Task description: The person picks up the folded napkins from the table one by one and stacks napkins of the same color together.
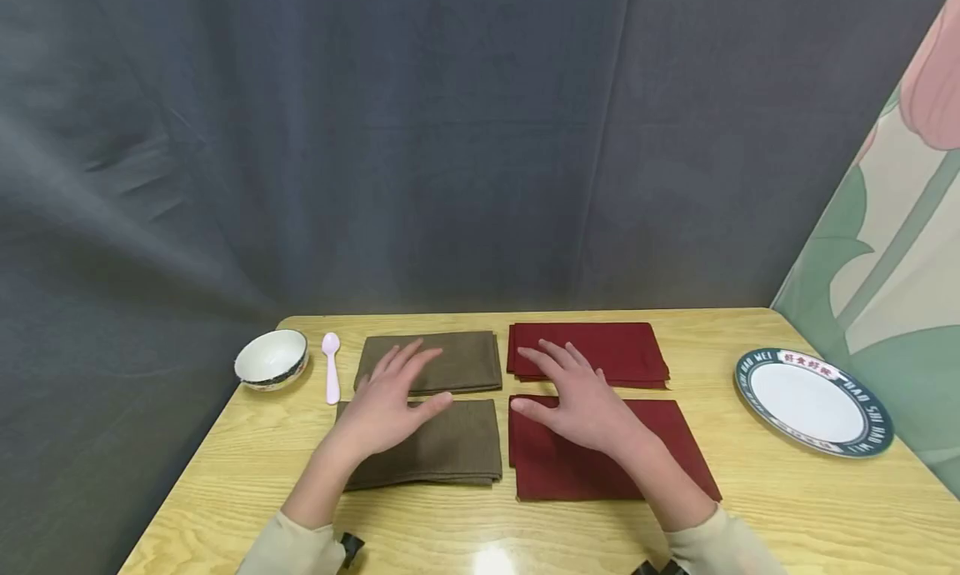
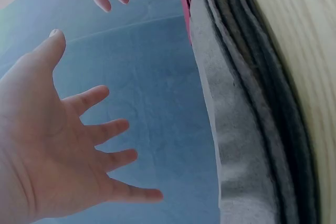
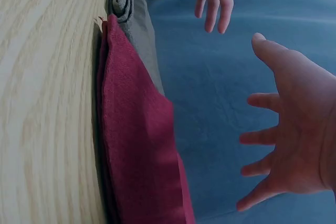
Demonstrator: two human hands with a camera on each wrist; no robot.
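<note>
Both hands hover over folded cloths with fingers spread and nothing held. My left hand is above two brown folded cloths, a near one and a far one. Over two dark red folded cloths, a near one and a far one, is my right hand. In the left wrist view the left hand stands apart from the layered cloth edge. The right wrist view likewise shows a gap between the right hand and the red cloth.
At the table's left side stand a white bowl with a patterned outside and a pale pink spoon. A white plate with a dark green lettered rim lies at the right. A dark curtain hangs behind the wooden table.
</note>
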